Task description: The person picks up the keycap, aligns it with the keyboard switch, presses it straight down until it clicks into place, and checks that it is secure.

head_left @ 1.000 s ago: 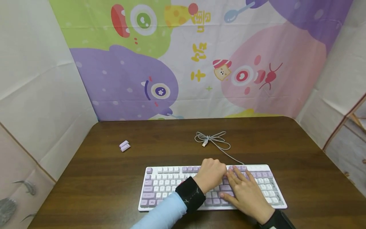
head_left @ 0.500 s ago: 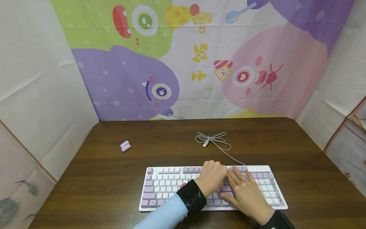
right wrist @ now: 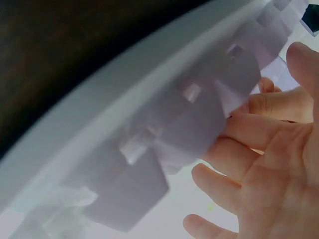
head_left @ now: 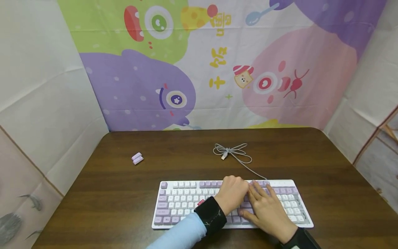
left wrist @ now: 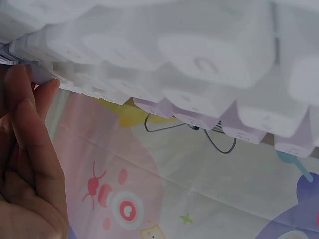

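Note:
A white and lavender keyboard [head_left: 179, 204] lies flat on the brown table in the head view. My left hand [head_left: 232, 194] is over its upper middle with fingers curled down. In the left wrist view, those fingertips [left wrist: 46, 92] pinch at a lavender keycap [left wrist: 42, 74] on the board, partly hidden by the fingers. Beside it, my right hand [head_left: 268, 211] rests on the right part of the keyboard, fingers spread and mostly straight. The right wrist view shows the right palm [right wrist: 279, 164] above a row of lavender keys [right wrist: 189, 124].
Two loose lavender keycaps [head_left: 137, 158] lie at the table's left. Behind the keyboard, a tied grey USB cable [head_left: 231, 151] runs to its back edge. A red piece [head_left: 201, 202] shows among the keys by the left wrist. A printed cloth [head_left: 217, 103] hangs behind the table [head_left: 174, 160].
My left hand and wrist have shifted slightly right and toward me, so more of the red piece shows. The right hand stays in place on the keyboard.

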